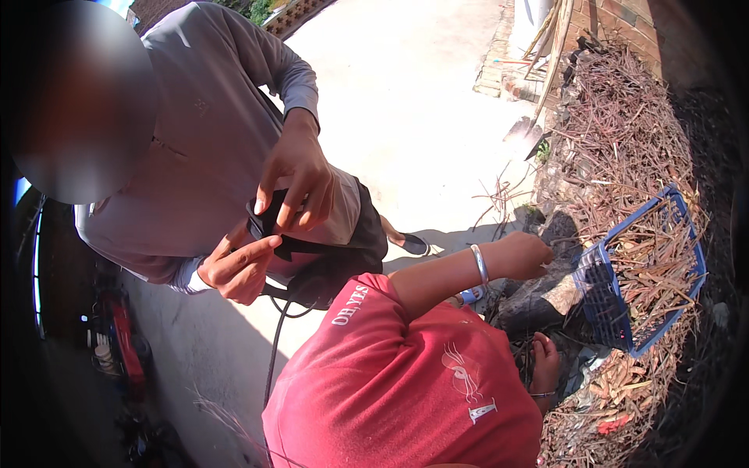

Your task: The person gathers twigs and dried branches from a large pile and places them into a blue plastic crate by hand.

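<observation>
My left hand [525,255], with a silver bangle at its wrist, is loosely curled above a thick log [526,307]; nothing shows in it. Lower down, my right hand [544,355] is partly hidden by my red shirt [404,403]. Its fingers bend inward beside the wood pile, and a thin bracelet circles the wrist. To the right of both hands, a blue plastic basket [615,292] lies tilted, filled with dry twigs and wood pieces [658,275]. Wood chips [620,380] are scattered below it.
At left, close to me, a person in a grey top [216,134] handles a small black object [266,216] with both hands. A black cable [275,357] hangs beside my back. A heap of dry twigs [626,123] runs along the right. Long poles [553,58] lean near the brick wall [632,20].
</observation>
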### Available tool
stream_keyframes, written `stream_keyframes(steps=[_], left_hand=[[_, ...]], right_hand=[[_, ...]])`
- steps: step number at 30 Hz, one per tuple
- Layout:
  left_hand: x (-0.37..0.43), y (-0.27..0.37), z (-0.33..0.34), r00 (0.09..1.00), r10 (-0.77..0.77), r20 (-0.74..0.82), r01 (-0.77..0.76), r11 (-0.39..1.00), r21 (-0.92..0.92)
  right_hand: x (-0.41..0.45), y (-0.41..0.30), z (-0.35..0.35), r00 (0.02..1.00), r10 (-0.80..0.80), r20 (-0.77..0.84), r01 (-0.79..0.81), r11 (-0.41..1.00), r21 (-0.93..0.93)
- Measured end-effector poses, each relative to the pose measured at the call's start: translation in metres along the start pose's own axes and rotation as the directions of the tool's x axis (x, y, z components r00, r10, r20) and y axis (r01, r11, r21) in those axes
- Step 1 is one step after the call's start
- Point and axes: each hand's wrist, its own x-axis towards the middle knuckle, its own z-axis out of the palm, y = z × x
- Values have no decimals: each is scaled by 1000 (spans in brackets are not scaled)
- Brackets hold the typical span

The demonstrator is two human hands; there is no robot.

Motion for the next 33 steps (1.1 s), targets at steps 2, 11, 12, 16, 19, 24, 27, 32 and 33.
stream_keyframes(steps=[2,11,12,16,19,24,27,32,33], left_hand=[[0,3,2,1000,20,3,-20,1000,-7],[2,10,15,990,136,-20,-137,990,-39],[6,13,20,986,163,-24,-163,986,-24],[14,19,18,981,190,36,-187,980,-72],[20,15,30,978,207,10,-205,975,-86],[37,34,39,983,173,58,-150,948,-281],[54,35,65,957,267,115,-209,905,-370],[54,47,88,895,341,287,-265,925,-273],[56,52,95,870,353,344,-274,927,-257]], right_hand=[[-4,-2,-2,1000,19,22,-18,999,-30],[-15,17,-8,1000,11,29,-12,1000,23],[-18,17,-10,1000,15,5,-15,999,29],[-23,21,-16,999,1,-50,0,1000,23],[-30,31,-27,978,-75,-196,84,996,39],[-72,86,-82,770,-84,-633,96,995,-16],[-137,142,-127,389,-96,-916,124,991,-51],[-273,156,-157,-297,-97,-950,-10,995,-98],[-301,165,-155,-428,-132,-894,-3,989,-145]])
